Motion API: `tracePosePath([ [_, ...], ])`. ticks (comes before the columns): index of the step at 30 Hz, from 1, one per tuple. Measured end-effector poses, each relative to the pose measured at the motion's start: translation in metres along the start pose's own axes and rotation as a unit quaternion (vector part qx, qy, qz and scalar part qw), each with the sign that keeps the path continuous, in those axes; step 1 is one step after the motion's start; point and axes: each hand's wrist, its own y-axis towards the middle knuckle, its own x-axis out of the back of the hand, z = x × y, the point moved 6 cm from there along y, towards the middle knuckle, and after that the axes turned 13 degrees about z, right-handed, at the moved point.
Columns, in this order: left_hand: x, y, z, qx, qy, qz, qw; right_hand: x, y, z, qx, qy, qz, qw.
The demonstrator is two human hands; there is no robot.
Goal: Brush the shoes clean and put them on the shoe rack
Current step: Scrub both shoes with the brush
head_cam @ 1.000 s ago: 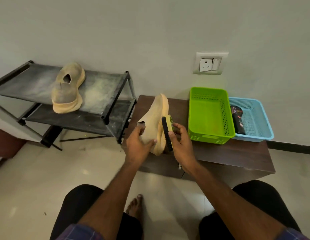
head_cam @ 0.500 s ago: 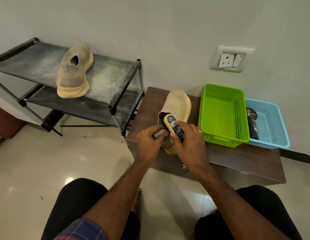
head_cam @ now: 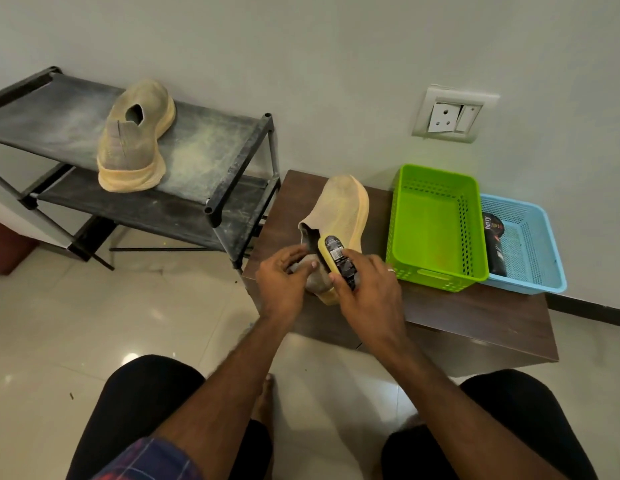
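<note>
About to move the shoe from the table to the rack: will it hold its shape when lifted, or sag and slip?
The shoe has a knit upper whose collar looks slack, so gripped there by the left hand it will probably fold. The thick foam-like sole should stay stiff; hold that. It looks light, and the dusty fabric is unlikely to slip.

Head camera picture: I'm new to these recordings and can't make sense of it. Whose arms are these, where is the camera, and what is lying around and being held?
The camera sits on a person's head and looks down, so the arms and knees are the wearer's own. The left hand grips the heel of a tan shoe resting on a brown wooden table. The right hand holds a yellow-backed shoe brush against that shoe near its opening. On the table stand a green basket and a blue basket containing a dark bottle. To the left, a second shoe sits on the top shelf of the dusty black shoe rack.
</note>
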Motion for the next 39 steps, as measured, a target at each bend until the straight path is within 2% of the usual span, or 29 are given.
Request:
tracePosePath([
  [4,-0.006,-0.016,0.013,0.081,-0.042,-0.071,0.993,0.0,0.014,-0.003,-0.038,0.047,-0.008,0.998],
  [7,-0.017,-0.026,0.027,0.134,-0.159,-0.072,0.976,0.001,0.011,0.0,-0.034,0.057,-0.019,0.998],
  [9,-0.019,-0.023,0.032,0.146,-0.186,-0.068,0.969,0.002,0.018,-0.001,-0.024,0.043,-0.016,0.999],
  [14,-0.018,-0.011,0.036,0.162,-0.183,-0.046,0.969,0.012,0.047,-0.022,-0.059,0.038,-0.032,0.997],
  [19,-0.006,-0.004,0.034,0.144,-0.14,-0.06,0.978,0.011,0.001,0.002,0.016,0.001,-0.002,1.0],
  [21,-0.009,-0.002,0.031,0.127,-0.115,-0.042,0.984,0.002,0.002,0.007,0.021,-0.036,0.011,0.999],
  [24,-0.019,-0.005,0.026,0.118,-0.096,-0.017,0.988,0.001,0.032,-0.007,-0.024,-0.048,-0.001,0.999],
  [27,-0.022,-0.004,0.024,0.117,-0.089,-0.01,0.989,0.011,0.047,-0.022,-0.073,-0.011,-0.013,0.997],
  [30,-0.013,0.002,0.026,0.106,-0.075,-0.026,0.991,0.012,0.022,0.0,-0.027,0.008,-0.019,0.999],
  [33,-0.008,0.004,0.027,0.104,-0.07,-0.025,0.992,0.0,0.011,0.012,0.001,-0.038,-0.002,0.999],
  [36,-0.008,0.002,0.028,0.103,-0.063,0.0,0.993,-0.001,0.039,-0.008,-0.057,-0.035,0.003,0.998],
  [39,0.005,0.002,0.025,0.098,-0.028,-0.02,0.995,0.012,0.043,-0.021,-0.081,0.007,-0.029,0.996],
])
